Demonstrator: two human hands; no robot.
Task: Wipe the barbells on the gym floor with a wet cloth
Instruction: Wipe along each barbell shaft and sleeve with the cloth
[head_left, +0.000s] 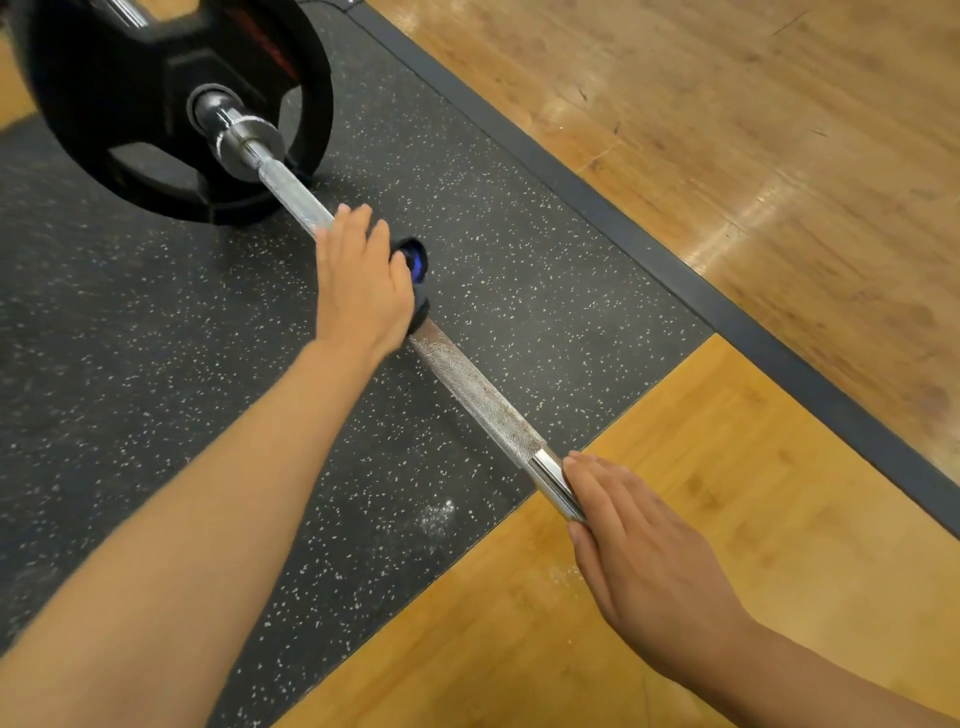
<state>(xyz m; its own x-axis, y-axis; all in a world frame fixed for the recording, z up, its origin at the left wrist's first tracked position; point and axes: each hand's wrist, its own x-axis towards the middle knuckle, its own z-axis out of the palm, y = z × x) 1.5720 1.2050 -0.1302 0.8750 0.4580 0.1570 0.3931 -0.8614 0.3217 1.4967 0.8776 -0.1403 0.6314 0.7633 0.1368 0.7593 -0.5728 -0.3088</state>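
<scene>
Nearest, the right hand (654, 561) lies on the smooth chrome stretch of the barbell (483, 400), its fingers (597, 488) straight and together along the shaft, not curled round it. Judging by the pose, it steadies the bar so it does not roll under the wiping.

Further along, past a knurled stretch flecked with brown, the left hand (358, 280) is wrapped over the shaft, its fingers curled down on a dark cloth (415, 265) with a blue patch that bulges out beyond the knuckles. That closed hold probably presses the cloth around the knurling.

Farthest, the bar runs into a black weight plate (156, 78), which stands on the speckled rubber floor (519, 270) and keeps the shaft raised.
</scene>
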